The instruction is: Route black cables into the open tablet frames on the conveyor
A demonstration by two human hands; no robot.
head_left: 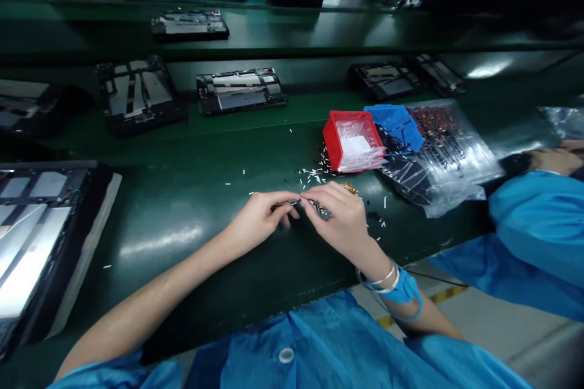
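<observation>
Head view: left hand (264, 216) and right hand (342, 217) pinch a tiny part (296, 202) that slipping fingertips could lose among strips (314, 179).

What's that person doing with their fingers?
The left hand and right hand meet at the fingertips, seemingly pinching a tiny dark piece too small to make out. White bits lie scattered on the green table near a red bin. Opened devices lie farther back.
</observation>
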